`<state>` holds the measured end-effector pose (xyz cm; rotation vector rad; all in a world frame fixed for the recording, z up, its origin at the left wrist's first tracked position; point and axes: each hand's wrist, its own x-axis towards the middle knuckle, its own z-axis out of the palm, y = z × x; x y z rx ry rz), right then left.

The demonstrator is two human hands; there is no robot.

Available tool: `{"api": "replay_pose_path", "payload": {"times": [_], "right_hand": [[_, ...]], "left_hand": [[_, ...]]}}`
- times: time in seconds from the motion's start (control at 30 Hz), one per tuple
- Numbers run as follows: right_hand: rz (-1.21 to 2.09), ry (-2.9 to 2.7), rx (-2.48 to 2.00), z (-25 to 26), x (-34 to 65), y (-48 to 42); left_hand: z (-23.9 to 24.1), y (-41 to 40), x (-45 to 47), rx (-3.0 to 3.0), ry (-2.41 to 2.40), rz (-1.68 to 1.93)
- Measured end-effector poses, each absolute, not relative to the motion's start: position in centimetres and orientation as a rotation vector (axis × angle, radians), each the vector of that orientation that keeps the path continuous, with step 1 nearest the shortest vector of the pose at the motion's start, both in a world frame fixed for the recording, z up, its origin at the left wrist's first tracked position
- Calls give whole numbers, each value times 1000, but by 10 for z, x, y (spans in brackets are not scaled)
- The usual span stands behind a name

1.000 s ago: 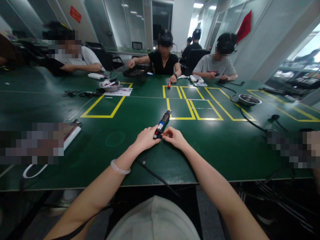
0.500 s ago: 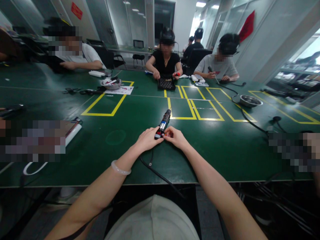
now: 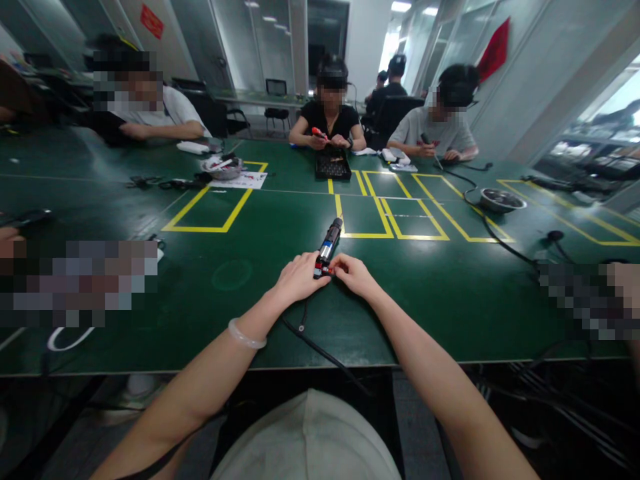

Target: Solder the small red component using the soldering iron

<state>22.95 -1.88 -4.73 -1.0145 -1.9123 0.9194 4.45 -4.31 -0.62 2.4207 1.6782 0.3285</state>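
The black cylindrical power tool with a blue band (image 3: 329,243) lies on the green desk (image 3: 425,287), pointing away. The left hand (image 3: 299,279) has its grip curled over the tool's near end. The right hand (image 3: 354,273) has its grip pinched on the red tip there.

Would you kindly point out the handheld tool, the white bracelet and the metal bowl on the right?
handheld tool (image 3: 329,241): head view, its barrel.
white bracelet (image 3: 246,335): head view, the band.
metal bowl (image 3: 499,207): head view, near wall.
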Motion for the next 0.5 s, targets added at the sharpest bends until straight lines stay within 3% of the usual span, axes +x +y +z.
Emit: {"api": "replay_pose_path", "payload": {"times": [0.5], "right_hand": [[919,-1873,-999,-51,231,-16]], "left_hand": [[2,-38,57,2441,1911,171]]}}
